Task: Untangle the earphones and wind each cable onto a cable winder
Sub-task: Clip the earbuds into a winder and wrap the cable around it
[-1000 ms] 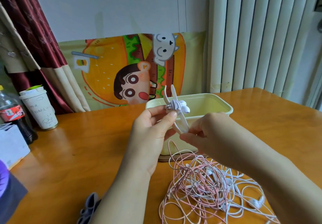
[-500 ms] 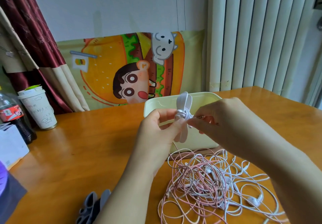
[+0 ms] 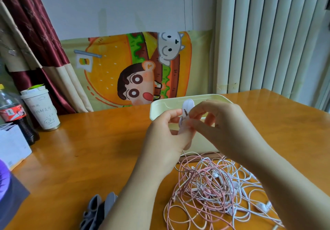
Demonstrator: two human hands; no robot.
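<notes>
Held over the cream box [image 3: 160, 109], white cable winder [image 3: 188, 104] stands near upright, long axis 12-to-6, tip up. Left hand [image 3: 166, 136] pinches its lower half; right hand [image 3: 221, 122] pinches its waist beside the jack plug [image 3: 185, 112]. Earphone tangle [image 3: 214, 187] lies at 5 o'clock.

Soft daylight fills the bright room, coming from the blinds [image 3: 267, 33] on the right. The counter [image 3: 85, 149] shines with pale glare. Shadows are faint and soft. Straight lines bend near the edges. The winder [image 3: 187, 104] looks fuzzy.
</notes>
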